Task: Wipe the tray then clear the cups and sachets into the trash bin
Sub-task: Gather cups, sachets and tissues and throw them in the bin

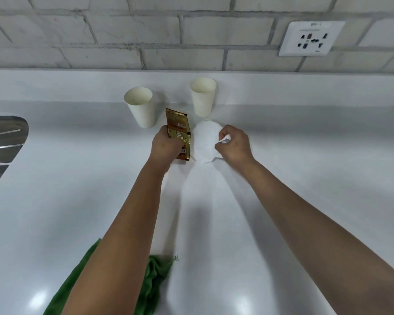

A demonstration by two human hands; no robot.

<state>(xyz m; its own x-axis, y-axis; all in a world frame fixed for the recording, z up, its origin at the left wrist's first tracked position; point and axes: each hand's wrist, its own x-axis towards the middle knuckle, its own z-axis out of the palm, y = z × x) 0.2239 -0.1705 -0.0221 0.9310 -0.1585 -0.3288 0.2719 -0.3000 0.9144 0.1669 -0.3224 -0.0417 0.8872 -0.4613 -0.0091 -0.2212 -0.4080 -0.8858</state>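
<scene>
At frame centre, the left hand (165, 144) gripped brown sachets (179, 130); the right hand (234, 144) pinched a white tissue's (204, 142) edge. Two cups (141, 106) stood above, near the counter's (305, 155) back edge.

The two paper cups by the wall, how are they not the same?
The left cup stands nearer the person, just behind the brown sachets; the right cup stands further back, close to the wall. The left cup looks bigger, probably only because it is nearer. Both are plain white, upright, open at the top, and untouched by the hands.
</scene>
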